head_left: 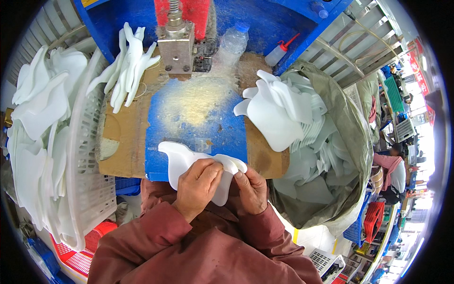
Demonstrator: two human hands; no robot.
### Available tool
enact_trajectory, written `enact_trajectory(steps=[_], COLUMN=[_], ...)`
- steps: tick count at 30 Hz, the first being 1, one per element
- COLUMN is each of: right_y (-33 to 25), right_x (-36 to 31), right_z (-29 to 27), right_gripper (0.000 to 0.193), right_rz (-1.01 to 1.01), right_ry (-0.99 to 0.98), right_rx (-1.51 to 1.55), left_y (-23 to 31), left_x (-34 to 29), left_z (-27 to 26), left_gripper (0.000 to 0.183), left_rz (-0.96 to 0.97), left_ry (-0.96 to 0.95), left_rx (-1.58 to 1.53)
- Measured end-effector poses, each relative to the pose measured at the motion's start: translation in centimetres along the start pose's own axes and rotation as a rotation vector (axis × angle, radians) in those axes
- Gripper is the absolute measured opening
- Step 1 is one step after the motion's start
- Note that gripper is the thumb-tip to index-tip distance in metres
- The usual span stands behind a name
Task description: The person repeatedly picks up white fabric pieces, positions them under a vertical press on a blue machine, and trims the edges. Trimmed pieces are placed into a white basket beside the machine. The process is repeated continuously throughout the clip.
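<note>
A smooth white moulded piece (178, 161), thin and curved with rounded lobes, is held over the near edge of the blue work board (163, 113). My left hand (198, 184) is closed, its fingers and thumb gripping the middle of the piece. Beside it, my right hand (251, 190) pinches the folded right end between thumb and fingers. Pale dust covers the board beneath a metal press head (176, 47). Similar white pieces (130, 66) lie at the board's far left, and a stack of them (276, 109) rests at its right.
At left stands a white plastic basket (87, 128) heaped with such pieces. An olive sack (347, 113) full of more is at right. A clear bottle (232, 45) and a red-nozzled squeeze bottle (275, 55) stand behind. Another person (396, 173) is far right.
</note>
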State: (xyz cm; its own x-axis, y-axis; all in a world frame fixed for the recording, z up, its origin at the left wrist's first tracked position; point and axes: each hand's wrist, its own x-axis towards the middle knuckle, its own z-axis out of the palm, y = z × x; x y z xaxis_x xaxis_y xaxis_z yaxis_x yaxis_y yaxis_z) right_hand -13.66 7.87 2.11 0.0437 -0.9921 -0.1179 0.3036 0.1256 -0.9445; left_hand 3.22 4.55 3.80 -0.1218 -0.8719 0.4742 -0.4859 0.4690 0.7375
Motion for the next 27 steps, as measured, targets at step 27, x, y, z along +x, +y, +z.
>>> enact_trajectory(steps=[27], right_y=[-1.9], right_x=[0.8], right_z=[0.1], right_gripper=[0.033], right_rz=[-0.046], right_ry=[0.081], right_rx=[-0.552], left_y=[0.8], left_x=[0.7], left_z=[0.8], left_gripper=[0.011], left_rz=[0.035], left_ry=[-0.254], left_rx=[0.247])
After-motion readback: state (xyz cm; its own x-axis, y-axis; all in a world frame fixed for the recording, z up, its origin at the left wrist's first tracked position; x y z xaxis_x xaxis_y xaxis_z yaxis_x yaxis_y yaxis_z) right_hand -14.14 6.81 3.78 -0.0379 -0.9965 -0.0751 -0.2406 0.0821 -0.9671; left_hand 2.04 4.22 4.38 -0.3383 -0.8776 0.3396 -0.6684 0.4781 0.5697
